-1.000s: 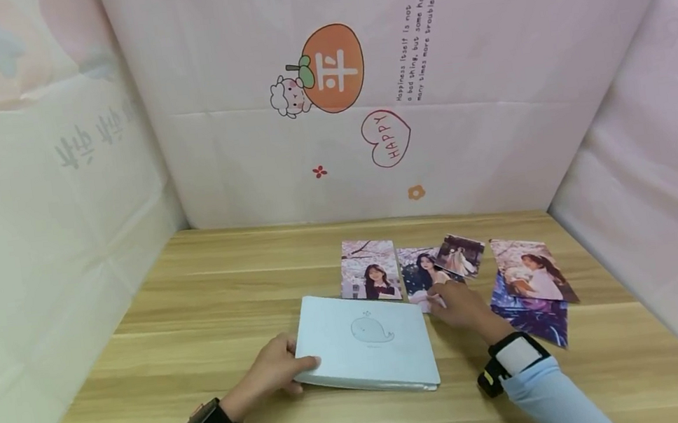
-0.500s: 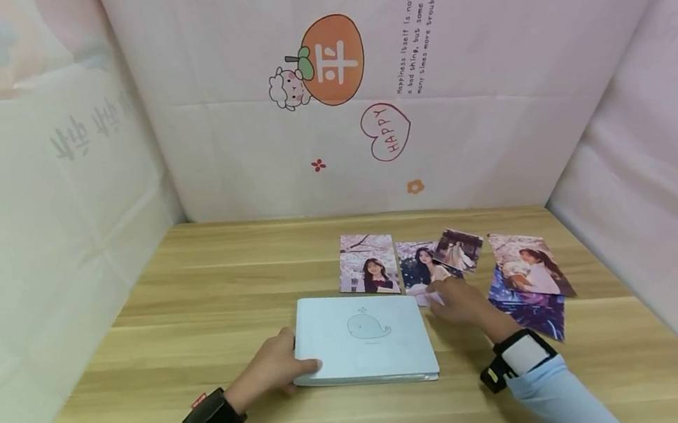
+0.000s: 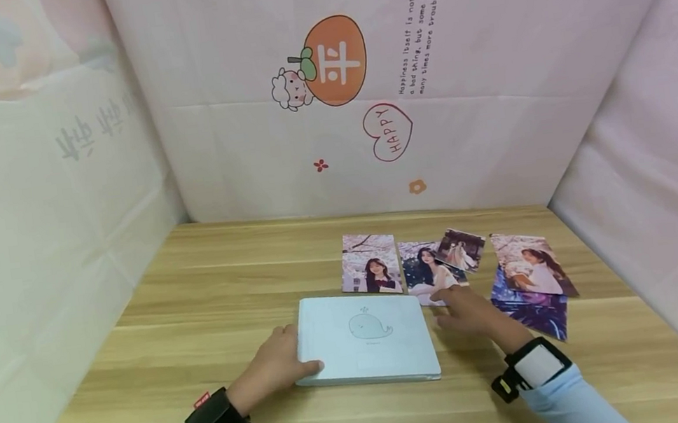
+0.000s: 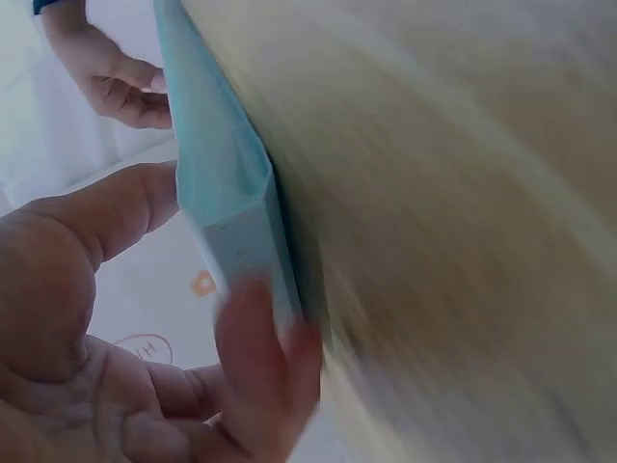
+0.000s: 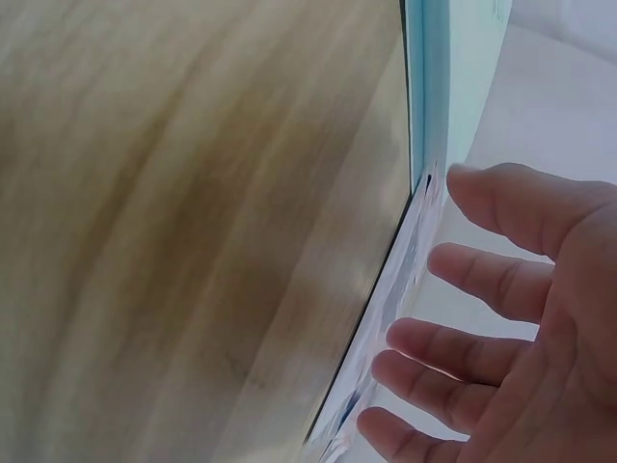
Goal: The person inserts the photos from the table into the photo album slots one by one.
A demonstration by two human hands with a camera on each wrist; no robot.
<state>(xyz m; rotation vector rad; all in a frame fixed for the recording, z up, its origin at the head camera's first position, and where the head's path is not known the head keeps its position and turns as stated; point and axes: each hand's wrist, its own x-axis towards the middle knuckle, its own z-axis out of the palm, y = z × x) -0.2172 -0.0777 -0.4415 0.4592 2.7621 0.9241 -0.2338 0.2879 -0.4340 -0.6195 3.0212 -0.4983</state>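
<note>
Cannot read tiny line [image 3: 373, 343] below whale drawing [image 3: 368, 326] on pale blue booklet [image 3: 329, 339]. Cannot see lower right corner of portrait [image 3: 426, 275] beyond booklet, covered by right hand [image 3: 466, 312]; nor top of purple print [image 3: 536, 318], right of booklet, under pink photo [image 3: 533, 265]. Find left hand [image 4: 116, 395] blurred at fingertips [image 4: 253, 333] beside booklet.

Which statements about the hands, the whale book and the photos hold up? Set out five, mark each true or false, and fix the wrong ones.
1. The left hand grips the whale book at its left edge. True.
2. The right hand is clenched into a fist. False: its fingers are spread.
3. The smallest photo overlaps the photo just left of it. True.
4. The whale book lies open. False: it is closed, whale drawing up.
5. The purple photo lies partly under the pink blossom photo. True.
</note>
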